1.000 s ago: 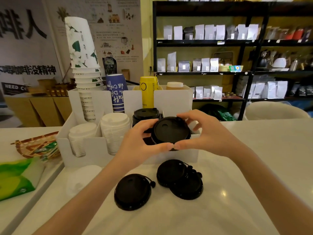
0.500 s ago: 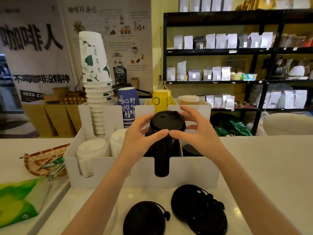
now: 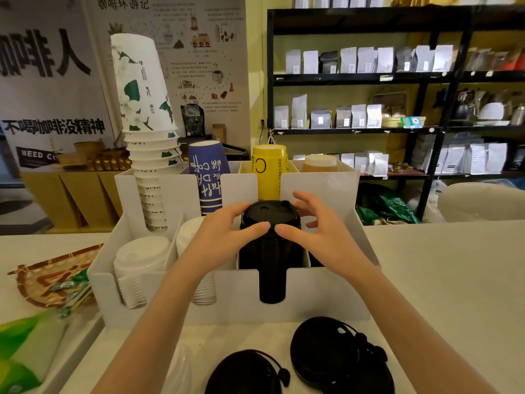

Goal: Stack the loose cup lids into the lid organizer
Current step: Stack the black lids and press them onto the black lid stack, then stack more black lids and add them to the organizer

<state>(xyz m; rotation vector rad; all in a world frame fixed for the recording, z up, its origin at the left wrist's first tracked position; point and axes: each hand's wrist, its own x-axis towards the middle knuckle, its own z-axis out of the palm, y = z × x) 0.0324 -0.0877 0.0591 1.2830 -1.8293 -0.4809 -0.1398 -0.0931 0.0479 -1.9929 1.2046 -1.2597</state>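
A white lid organizer point(image 3: 235, 302) stands on the counter. Its third front slot holds a stack of black lids point(image 3: 271, 268). The top black lid point(image 3: 268, 213) sits on that stack, with my left hand point(image 3: 227, 237) and my right hand point(image 3: 315, 233) around its rim, fingertips touching it. Two loose black lids point(image 3: 338, 354) lie overlapped on the counter in front, and another black lid point(image 3: 244, 373) lies to their left. Two stacks of white lids point(image 3: 139, 260) fill the left slots.
Upside-down cup stacks stand in the organizer's back row: white-green point(image 3: 147, 137), blue point(image 3: 208, 174), yellow point(image 3: 270, 172). A woven basket point(image 3: 48, 280) and a green packet point(image 3: 22, 351) lie at the left. A pale lid point(image 3: 179, 373) lies by the black ones. Dark shelves stand behind.
Both hands carried the black lid from above the counter up to the black stack and lowered it on top. The view has moved closer to the organizer.
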